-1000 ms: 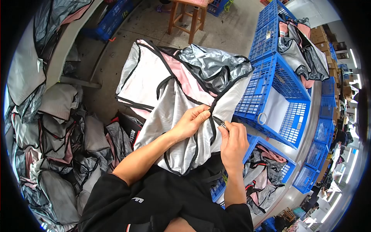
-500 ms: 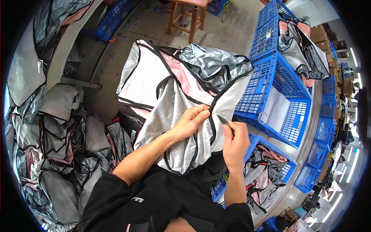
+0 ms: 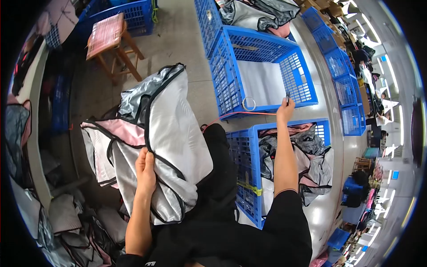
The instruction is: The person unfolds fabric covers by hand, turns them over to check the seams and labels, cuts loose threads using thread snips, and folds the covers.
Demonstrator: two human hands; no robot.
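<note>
My left hand pinches the black-edged seam of a grey, silver and pink fabric piece, which hangs over my lap. Stretched out to the right, my right hand is closed on a small dark tool, probably thread snips; its details are too small to tell. That hand is at the near right rim of a blue crate with a white sheet inside. A thin red cord runs along the crate's near edge toward my right hand.
Below that crate, another blue crate holds crumpled grey and pink fabric. A wooden stool stands at the upper left. More fabric pieces lie at the lower left. Stacked blue crates line the right side.
The view has turned to the right. My right hand has moved away from the fabric to the crate, still holding the tool. My left hand keeps its hold on the seam.
</note>
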